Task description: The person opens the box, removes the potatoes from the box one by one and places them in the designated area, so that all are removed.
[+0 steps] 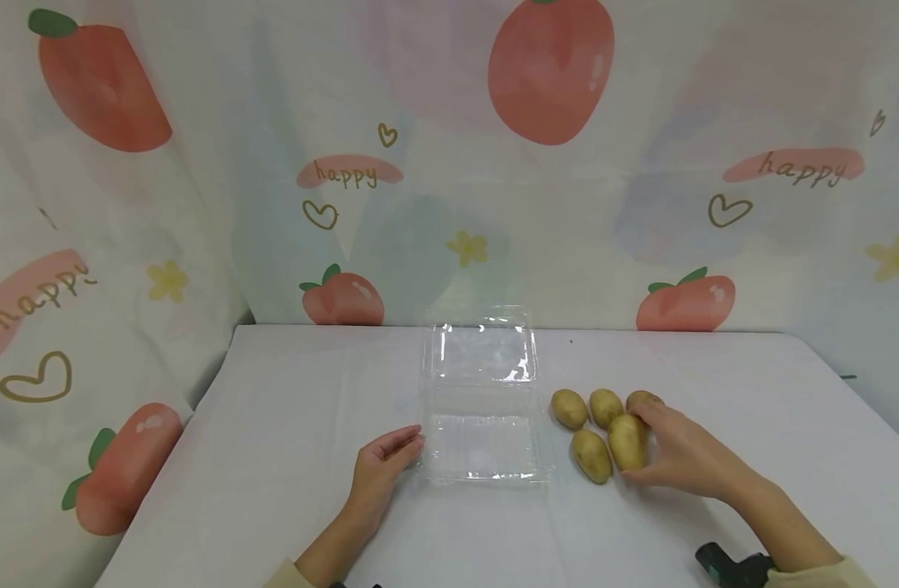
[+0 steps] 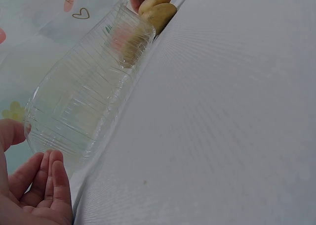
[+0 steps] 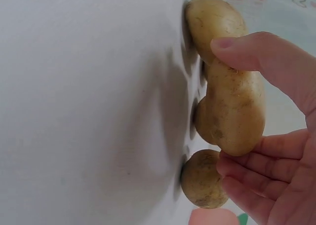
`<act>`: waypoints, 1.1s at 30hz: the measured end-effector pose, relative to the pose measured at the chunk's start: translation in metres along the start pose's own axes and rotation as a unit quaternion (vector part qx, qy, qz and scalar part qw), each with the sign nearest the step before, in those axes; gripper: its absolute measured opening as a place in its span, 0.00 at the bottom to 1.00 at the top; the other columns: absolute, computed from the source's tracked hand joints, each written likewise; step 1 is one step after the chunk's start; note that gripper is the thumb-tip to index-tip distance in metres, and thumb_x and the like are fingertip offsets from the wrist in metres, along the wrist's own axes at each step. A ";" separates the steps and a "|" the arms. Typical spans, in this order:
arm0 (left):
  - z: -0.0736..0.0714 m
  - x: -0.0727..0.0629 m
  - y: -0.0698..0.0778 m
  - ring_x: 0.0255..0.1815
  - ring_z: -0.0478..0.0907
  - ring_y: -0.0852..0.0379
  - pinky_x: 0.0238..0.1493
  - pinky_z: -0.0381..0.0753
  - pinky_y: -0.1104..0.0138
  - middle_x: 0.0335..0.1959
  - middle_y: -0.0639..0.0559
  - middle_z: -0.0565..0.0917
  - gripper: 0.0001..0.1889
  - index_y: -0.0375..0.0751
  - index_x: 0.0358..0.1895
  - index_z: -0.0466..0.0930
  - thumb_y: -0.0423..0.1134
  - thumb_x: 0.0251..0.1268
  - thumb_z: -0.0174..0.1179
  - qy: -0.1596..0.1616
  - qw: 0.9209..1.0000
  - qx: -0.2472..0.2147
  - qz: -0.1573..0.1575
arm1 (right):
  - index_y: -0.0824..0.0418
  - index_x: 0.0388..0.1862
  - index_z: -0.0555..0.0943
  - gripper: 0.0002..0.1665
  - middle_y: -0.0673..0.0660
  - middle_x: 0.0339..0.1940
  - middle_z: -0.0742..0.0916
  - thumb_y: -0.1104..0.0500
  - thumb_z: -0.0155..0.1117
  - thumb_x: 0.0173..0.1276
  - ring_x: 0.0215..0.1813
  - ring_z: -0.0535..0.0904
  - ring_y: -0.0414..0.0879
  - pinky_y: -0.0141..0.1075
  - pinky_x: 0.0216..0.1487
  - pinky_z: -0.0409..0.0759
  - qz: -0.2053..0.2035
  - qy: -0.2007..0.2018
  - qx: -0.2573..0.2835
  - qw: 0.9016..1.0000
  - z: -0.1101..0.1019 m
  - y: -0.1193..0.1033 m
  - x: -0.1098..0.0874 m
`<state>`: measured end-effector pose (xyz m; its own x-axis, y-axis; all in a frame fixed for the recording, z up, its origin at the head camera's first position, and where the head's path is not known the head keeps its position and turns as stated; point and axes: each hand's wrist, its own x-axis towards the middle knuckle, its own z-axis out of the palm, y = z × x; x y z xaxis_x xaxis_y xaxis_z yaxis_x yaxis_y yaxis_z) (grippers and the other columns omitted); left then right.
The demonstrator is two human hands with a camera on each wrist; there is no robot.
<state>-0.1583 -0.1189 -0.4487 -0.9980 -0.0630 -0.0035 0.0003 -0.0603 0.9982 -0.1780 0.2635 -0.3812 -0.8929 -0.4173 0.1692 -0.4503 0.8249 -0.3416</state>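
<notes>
My right hand (image 1: pixel 680 453) grips a potato (image 1: pixel 629 442) between thumb and fingertips. In the right wrist view the held potato (image 3: pixel 236 109) stands off the white surface, its shadow spread beside it. Around it lie other potatoes: one at the front left (image 1: pixel 591 456), two behind (image 1: pixel 569 408), and one (image 1: pixel 643 399) partly covered by my fingers. My left hand (image 1: pixel 384 467) is at the left edge of a clear plastic clamshell box (image 1: pixel 482 445). Its fingers are loosely bent, fingertips right at the rim, with a gap between them and the thumb in the left wrist view.
The clamshell lies unfolded, its lid (image 1: pixel 482 351) tilted up at the back near the table's far edge. A white cloth covers the table (image 1: pixel 273 425). A printed curtain (image 1: pixel 434 98) hangs behind and to the left. A black device (image 1: pixel 732 565) sits by my right wrist.
</notes>
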 end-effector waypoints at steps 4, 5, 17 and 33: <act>0.000 0.000 0.000 0.40 0.77 0.57 0.42 0.76 0.72 0.43 0.40 0.80 0.20 0.26 0.50 0.76 0.38 0.58 0.63 -0.001 1.000 -0.001 0.002 | 0.73 0.48 0.73 0.47 0.63 0.45 0.79 0.45 0.79 0.35 0.48 0.74 0.59 0.54 0.48 0.72 0.006 -0.008 -0.010 1.000 0.003 0.002 -0.001; 0.000 0.000 0.000 0.40 0.77 0.57 0.42 0.76 0.72 0.43 0.40 0.80 0.20 0.26 0.50 0.76 0.38 0.58 0.63 -0.001 1.000 -0.002 0.003 | 0.73 0.48 0.72 0.47 0.64 0.45 0.79 0.44 0.79 0.35 0.48 0.74 0.60 0.54 0.48 0.72 0.010 -0.012 -0.011 1.000 0.004 0.002 -0.001; 0.001 0.001 -0.002 0.40 0.77 0.57 0.41 0.76 0.72 0.42 0.42 0.81 0.20 0.26 0.49 0.77 0.37 0.57 0.63 0.004 1.000 0.000 -0.001 | 0.74 0.50 0.72 0.51 0.66 0.48 0.77 0.42 0.78 0.35 0.48 0.74 0.59 0.54 0.47 0.73 0.029 -0.044 -0.012 0.999 0.010 0.005 -0.003; -0.001 0.002 -0.002 0.39 0.77 0.58 0.41 0.76 0.72 0.41 0.44 0.81 0.20 0.27 0.49 0.77 0.38 0.57 0.64 0.003 1.000 -0.003 0.002 | 0.78 0.53 0.70 0.51 0.71 0.50 0.76 0.45 0.78 0.37 0.51 0.73 0.65 0.56 0.49 0.71 0.046 -0.052 -0.020 0.997 0.011 -0.001 -0.004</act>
<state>-0.1604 -0.1195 -0.4503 -0.9976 -0.0691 0.0009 0.0055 -0.0663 0.9978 -0.1740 0.2603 -0.3917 -0.9263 -0.3745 0.0415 -0.3679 0.8750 -0.3146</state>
